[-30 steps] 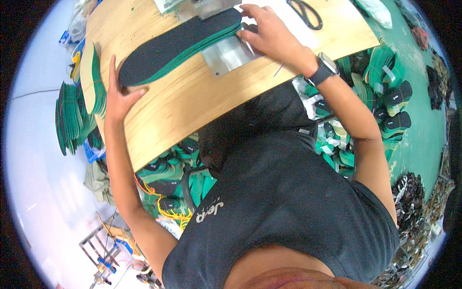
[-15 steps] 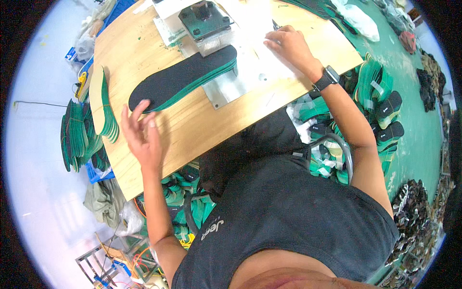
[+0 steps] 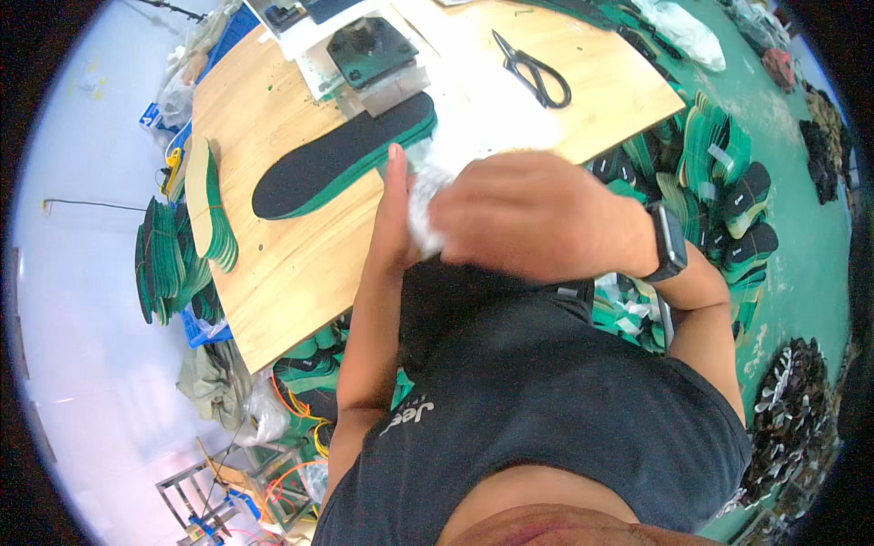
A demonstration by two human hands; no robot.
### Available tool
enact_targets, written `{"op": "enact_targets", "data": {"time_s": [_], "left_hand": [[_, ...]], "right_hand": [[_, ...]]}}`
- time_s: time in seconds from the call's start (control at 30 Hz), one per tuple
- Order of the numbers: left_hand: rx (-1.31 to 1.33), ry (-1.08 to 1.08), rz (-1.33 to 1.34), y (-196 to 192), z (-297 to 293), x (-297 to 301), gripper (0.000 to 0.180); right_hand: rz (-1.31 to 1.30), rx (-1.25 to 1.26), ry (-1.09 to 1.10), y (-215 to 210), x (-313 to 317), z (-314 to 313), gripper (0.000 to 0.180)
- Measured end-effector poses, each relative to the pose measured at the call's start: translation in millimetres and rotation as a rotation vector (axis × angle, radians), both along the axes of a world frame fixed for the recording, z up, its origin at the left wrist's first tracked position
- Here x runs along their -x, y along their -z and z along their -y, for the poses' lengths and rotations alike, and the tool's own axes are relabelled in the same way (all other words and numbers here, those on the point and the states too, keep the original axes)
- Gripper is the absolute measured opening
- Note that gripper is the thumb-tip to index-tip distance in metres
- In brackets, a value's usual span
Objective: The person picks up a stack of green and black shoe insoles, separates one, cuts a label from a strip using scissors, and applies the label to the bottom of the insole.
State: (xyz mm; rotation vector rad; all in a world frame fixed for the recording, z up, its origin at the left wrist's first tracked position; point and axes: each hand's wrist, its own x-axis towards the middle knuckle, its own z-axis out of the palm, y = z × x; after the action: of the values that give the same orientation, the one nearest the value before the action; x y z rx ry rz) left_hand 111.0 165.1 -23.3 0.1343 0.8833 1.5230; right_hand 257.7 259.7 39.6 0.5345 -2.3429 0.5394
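Dark green stack: far-left bundle of insoles (image 3: 162,264), beyond the table's left edge, layers fanned.
Beige-topped stack: insoles with green edges (image 3: 202,196) at the table's left edge, layers stepped at the near end.
Cloth: grey-green, crumpled (image 3: 211,378), near left, below the table's near-left corner.
Table: light wood top (image 3: 291,291), set at a slant.
Insole stack: black top, green layered edge (image 3: 332,162), flat on the table, left of centre, running from near left to far right; far-right end just beside the machine.
Machine: dark plate on a pale block (image 3: 371,56), far side of the table.
Left hand: (image 3: 396,214) over the near side of the table, one digit straight and pointing far. Digit tip overlaps the insole stack's near edge in view; contact unclear. Other fingers hidden; can't tell open or closed.
Whitish thing: crumpled, blurred (image 3: 425,209), between the two hands; can't tell what it is or which hand has it.
Right hand: (image 3: 537,217) just right of the whitish thing, back up, fingers toward the left hand. Motion blur, fingertips hidden; can't tell if it grips.
Scissors: black handles (image 3: 515,64), far right on the table, apart from both hands.
Watch: dark strap (image 3: 663,238), on the right wrist.
Plastic bag: whitish (image 3: 683,36), far right, beyond the table.
Insole bundles: green and black (image 3: 715,146), right of the table.
Heap: dark pieces with pale bits (image 3: 790,414), near right on the floor.
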Motion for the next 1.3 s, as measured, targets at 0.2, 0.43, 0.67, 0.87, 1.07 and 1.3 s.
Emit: {"op": "enact_targets", "data": {"time_s": [0.2,0.43,0.67,0.87,1.07,1.3], "left_hand": [[-0.219,0.145,-0.469,22,9,-4,0.043],[-0.239,-0.038,-0.515,43,25,3,0.017],[-0.264,-0.187,-0.383,53,31,12,0.014],[-0.120,-0.199,-0.498,47,30,8,0.010],[-0.153,-0.065,-0.558,45,31,7,0.018],[-0.264,0.009,-0.486,50,37,6,0.018]], "right_hand": [[0.118,-0.077,-0.406,26,1,54,0.025],[0.194,0.231,0.495,67,-1,-86,0.030],[0.456,0.124,1.036,59,9,-122,0.027],[0.616,0.053,1.081,67,12,-171,0.035],[0.435,0.612,1.036,87,-74,-231,0.068],[0.476,0.875,0.305,77,-93,-90,0.066]]}}
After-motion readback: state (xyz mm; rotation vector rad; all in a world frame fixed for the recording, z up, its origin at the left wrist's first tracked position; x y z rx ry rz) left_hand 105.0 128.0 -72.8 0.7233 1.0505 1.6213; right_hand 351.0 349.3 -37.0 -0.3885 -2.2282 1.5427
